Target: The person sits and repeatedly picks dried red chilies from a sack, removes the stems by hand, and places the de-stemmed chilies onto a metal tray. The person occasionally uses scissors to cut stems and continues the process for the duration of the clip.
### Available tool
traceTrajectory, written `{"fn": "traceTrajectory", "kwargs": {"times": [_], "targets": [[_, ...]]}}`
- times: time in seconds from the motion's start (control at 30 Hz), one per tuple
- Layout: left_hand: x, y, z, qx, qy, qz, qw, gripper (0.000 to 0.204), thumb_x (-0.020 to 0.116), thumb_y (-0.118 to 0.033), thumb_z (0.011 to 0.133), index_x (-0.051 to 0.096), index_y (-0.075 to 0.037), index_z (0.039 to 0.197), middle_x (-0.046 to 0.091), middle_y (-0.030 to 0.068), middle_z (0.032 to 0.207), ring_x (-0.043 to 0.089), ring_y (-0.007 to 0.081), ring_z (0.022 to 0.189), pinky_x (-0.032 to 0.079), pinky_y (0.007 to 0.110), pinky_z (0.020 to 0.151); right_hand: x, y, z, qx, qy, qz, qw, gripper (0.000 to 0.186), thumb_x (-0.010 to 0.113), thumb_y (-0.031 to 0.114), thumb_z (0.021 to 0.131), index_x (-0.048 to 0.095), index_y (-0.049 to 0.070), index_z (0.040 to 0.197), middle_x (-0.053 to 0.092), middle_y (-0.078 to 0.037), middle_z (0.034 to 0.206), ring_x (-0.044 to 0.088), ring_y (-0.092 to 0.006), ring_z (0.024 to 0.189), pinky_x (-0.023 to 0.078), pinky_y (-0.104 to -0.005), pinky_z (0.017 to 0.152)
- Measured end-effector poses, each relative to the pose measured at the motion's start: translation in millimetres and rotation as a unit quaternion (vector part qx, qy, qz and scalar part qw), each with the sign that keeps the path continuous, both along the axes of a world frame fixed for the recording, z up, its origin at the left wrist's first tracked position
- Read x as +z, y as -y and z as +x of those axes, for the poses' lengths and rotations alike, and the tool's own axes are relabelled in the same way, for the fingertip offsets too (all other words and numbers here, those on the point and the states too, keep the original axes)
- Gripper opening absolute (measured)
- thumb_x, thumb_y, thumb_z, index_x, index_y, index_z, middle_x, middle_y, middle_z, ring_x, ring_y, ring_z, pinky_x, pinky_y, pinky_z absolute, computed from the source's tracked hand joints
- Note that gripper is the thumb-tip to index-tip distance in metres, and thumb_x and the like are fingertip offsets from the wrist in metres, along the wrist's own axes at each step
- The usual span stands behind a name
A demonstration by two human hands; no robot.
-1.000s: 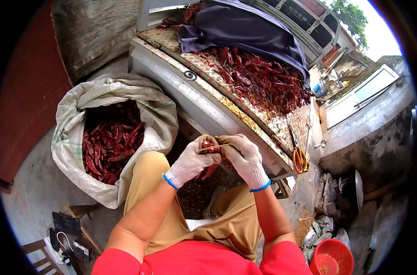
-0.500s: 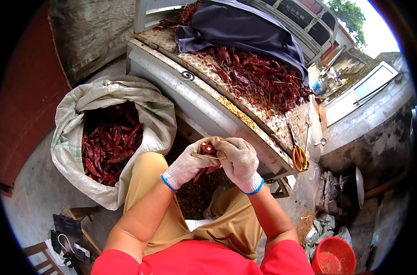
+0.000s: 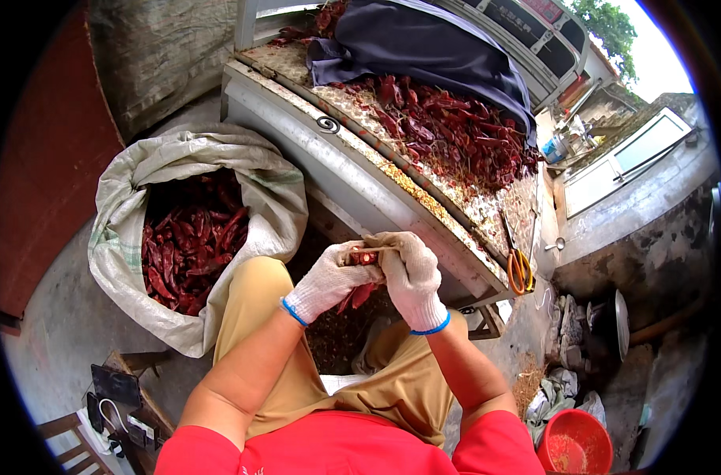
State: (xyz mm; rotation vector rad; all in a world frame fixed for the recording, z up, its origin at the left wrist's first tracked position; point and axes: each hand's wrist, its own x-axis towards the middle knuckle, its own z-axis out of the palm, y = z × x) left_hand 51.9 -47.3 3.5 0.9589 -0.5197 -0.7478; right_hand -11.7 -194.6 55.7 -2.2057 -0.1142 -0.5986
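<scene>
Dried red chili (image 3: 362, 258) pinched between both gloved hands above the lap, just before the metal table edge (image 3: 360, 190). Left hand (image 3: 329, 279) closed around its lower part, right hand (image 3: 410, 273) clamped over the top. Left: open sack of dried chilies (image 3: 188, 237). Beyond: chili pile (image 3: 447, 131) under dark cloth (image 3: 424, 55); orange-handled scissors (image 3: 519, 267) on the table's right end.
</scene>
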Motion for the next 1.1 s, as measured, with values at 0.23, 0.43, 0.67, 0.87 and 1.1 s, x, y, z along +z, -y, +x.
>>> {"fn": "traceTrajectory", "kwargs": {"times": [0.23, 0.43, 0.67, 0.87, 1.1], "targets": [[-13.2, 11.0, -3.4, 0.075, 0.025, -0.065, 0.995, 0.023, 0.071, -0.009, 0.088, 0.065, 0.000, 0.108, 0.067, 0.0001, 0.084, 0.059, 0.0045, 0.066, 0.048, 0.021, 0.057, -0.3, -10.1, 1.4, -0.087, -0.213, 0.436, 0.870, 0.023, 0.054, 0.016, 0.097, 0.071, 0.002, 0.105, 0.067, -0.003, 0.084, 0.049, -0.0075, 0.054, 0.041, -0.0231, 0.050], [0.7, 0.0, 1.0, 0.009, 0.071, 0.020, 0.997, 0.025, 0.069, -0.005, 0.088, 0.065, 0.001, 0.111, 0.069, 0.0026, 0.094, 0.062, 0.0059, 0.078, 0.052, 0.022, 0.072, -6.2, 18.4, 6.6, -0.115, -0.268, 0.474, 0.831, 0.023, 0.057, 0.021, 0.096, 0.072, 0.007, 0.107, 0.066, -0.002, 0.081, 0.046, -0.0061, 0.052, 0.037, -0.0211, 0.046], [-4.4, -24.1, 26.3, 0.213, -0.053, -0.091, 0.971, 0.022, 0.067, -0.006, 0.092, 0.063, 0.000, 0.112, 0.069, 0.0066, 0.086, 0.065, 0.0118, 0.071, 0.055, 0.025, 0.066, -16.5, 74.5, -11.4, -0.127, -0.326, -0.286, 0.892, 0.028, 0.061, 0.023, 0.091, 0.070, 0.013, 0.115, 0.072, -0.014, 0.108, 0.067, -0.0332, 0.099, 0.053, -0.0413, 0.087], [-32.4, -32.2, 56.3, 0.348, -0.070, -0.089, 0.931, 0.025, 0.070, -0.008, 0.091, 0.062, 0.000, 0.113, 0.066, 0.0047, 0.086, 0.064, 0.0132, 0.071, 0.057, 0.029, 0.070, 25.3, 113.0, 44.8, -0.199, -0.147, -0.264, 0.932, 0.031, 0.063, 0.028, 0.090, 0.069, 0.014, 0.117, 0.070, -0.015, 0.115, 0.067, -0.0342, 0.105, 0.054, -0.0431, 0.089], [-32.5, -9.5, 36.7, 0.285, -0.055, -0.030, 0.956, 0.025, 0.072, -0.009, 0.092, 0.062, -0.002, 0.113, 0.067, 0.0036, 0.088, 0.064, 0.0117, 0.075, 0.054, 0.025, 0.069, 62.1, 125.5, 149.9, -0.311, -0.134, -0.353, 0.872, 0.048, 0.067, 0.033, 0.088, 0.059, 0.015, 0.132, 0.061, -0.018, 0.127, 0.065, -0.0351, 0.112, 0.055, -0.0461, 0.091]]}}
